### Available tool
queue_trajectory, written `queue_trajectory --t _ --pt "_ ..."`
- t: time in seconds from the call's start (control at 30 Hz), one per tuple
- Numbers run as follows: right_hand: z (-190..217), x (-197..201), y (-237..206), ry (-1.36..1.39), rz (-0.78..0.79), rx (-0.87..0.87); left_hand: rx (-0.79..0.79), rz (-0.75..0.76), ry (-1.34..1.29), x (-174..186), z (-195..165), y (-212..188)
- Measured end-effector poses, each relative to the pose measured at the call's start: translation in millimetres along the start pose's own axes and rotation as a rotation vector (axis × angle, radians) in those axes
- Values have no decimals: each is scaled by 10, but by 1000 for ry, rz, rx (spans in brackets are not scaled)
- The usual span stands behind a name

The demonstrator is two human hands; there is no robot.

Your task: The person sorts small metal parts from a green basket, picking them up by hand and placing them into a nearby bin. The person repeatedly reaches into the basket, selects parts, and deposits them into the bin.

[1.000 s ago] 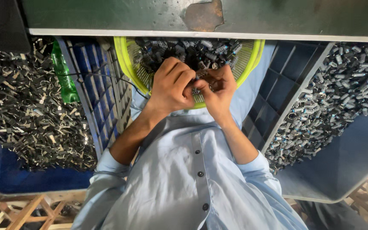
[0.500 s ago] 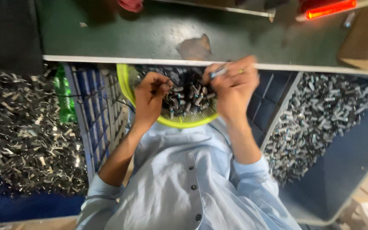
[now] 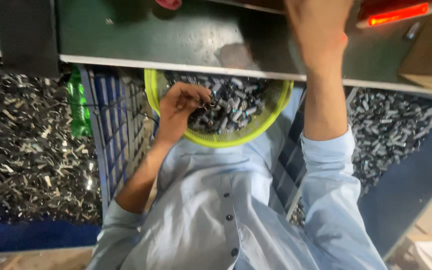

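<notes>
The left hand point(image 3: 183, 102) is curling its fingers into the yellow-green basket point(image 3: 271, 112) resting in the person's lap, pinching among the small dark metal parts point(image 3: 231, 107), kept close for easy picking. At one o'clock the right hand point(image 3: 318, 30) is reaching up over the green table point(image 3: 151, 35); its fingers are cut off, so its grip cannot be told. More metal pieces are lying heaped in the bins at nine point(image 3: 21, 145) and three o'clock point(image 3: 391, 130).

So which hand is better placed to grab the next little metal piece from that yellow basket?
Probably the left hand: it is inside the yellow basket, fingers among the metal pieces. The right hand is up over the green table.
</notes>
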State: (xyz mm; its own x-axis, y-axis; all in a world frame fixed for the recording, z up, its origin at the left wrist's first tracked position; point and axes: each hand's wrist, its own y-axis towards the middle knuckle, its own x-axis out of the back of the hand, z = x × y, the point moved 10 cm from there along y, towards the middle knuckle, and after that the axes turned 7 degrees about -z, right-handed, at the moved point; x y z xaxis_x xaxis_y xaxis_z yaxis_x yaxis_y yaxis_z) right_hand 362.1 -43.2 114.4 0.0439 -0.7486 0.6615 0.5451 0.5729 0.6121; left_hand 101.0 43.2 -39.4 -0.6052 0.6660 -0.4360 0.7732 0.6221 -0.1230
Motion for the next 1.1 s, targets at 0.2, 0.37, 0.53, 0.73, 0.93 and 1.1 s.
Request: queue_trajectory --t 0.2,0.37,0.53,0.73,0.93,1.1 --pt "1039 82 -840 511 154 154 -7 35 -134 16 50 -54" --pt "869 -518 -1556 411 315 -268 71 10 -37 -20 86 -10" --pt "691 -475 -1702 460 192 -370 -250 3 602 -169 -305 2" --pt "672 -483 -1731 616 174 -438 -261 52 746 -261 -255 23" --pt "628 -332 -1536 638 69 -351 -198 -98 678 -85 -165 18" --pt "571 239 -812 543 -221 -91 265 -131 -21 105 173 34"
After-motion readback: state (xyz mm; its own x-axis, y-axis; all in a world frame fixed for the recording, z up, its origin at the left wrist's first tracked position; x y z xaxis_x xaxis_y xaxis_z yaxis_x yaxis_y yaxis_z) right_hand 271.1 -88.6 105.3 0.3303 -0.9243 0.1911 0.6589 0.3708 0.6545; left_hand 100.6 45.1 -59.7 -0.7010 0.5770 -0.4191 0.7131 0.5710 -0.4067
